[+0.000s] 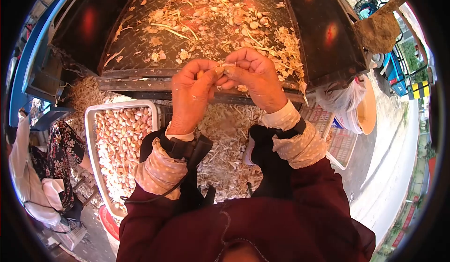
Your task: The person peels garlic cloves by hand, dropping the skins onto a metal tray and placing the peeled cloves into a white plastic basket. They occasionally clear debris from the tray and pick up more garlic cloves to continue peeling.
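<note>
- Garlic clove (219, 69) is sitting pinched between both hands, at the middle of the view, just above the near edge of a metal plate (140, 25).
- Left hand (191, 93) is closing narrowly on the clove from the left, with thumb and fingertips gripping it.
- Right hand (255, 77) is closing on the same clove from the right, fingers curled tight. The two hands are touching, probably so that each can pull the skin against the other's hold.
- Hands are working above a pile of skins (225, 140), so loose peel seems to be dropping straight onto it.
- More dry skins and stalks (220, 13) are lying scattered across the far plate.
- White tray (90, 135) is sitting near and left, within the left hand's reach, and is holding many pale cloves (122, 140).
- White bucket (349, 120) is standing to the right with a plastic bag (340, 95) over it. Its contents are not showing.
- Another person (61, 154) in a flowered garment is sitting at the far left.
</note>
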Demonstrator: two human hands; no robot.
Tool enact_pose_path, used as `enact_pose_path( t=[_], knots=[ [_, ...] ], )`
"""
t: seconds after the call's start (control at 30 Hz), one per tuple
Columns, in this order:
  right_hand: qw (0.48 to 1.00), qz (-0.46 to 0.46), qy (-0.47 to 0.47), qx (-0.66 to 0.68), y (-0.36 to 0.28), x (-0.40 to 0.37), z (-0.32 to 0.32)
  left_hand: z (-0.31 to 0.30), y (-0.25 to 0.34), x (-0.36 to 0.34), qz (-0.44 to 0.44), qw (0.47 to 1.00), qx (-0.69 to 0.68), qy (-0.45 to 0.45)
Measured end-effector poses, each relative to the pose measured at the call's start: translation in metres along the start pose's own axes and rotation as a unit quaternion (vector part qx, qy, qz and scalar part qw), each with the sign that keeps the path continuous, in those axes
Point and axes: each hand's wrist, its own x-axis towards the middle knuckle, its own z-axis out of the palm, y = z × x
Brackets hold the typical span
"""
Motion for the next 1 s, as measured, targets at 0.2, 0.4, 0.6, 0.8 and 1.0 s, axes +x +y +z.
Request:
enact_pose_path(
  t=[0.2,0.4,0.6,0.8,1.0],
  knots=[
    [0.996,-0.006,-0.048,0.072,-0.045,-0.014,0.016,-0.018,-0.001,0.007,-0.056,0.981,-0.173,0.059],
    [0.843,-0.213,-0.432,0.239,-0.107,-0.037,0.079,-0.012,-0.005,0.005,-0.119,0.979,-0.165,0.035],
    [0.883,-0.312,-0.238,0.26,-0.121,-0.059,0.125,-0.013,-0.011,0.004,-0.14,0.977,-0.16,0.009],
    [0.867,-0.328,-0.183,0.329,-0.113,-0.068,0.132,-0.01,-0.008,0.001,-0.163,0.974,-0.156,0.008],
    [0.786,-0.381,-0.37,0.316,-0.117,-0.049,0.118,-0.011,-0.013,0.0,-0.18,0.972,-0.153,-0.005]
  ],
)
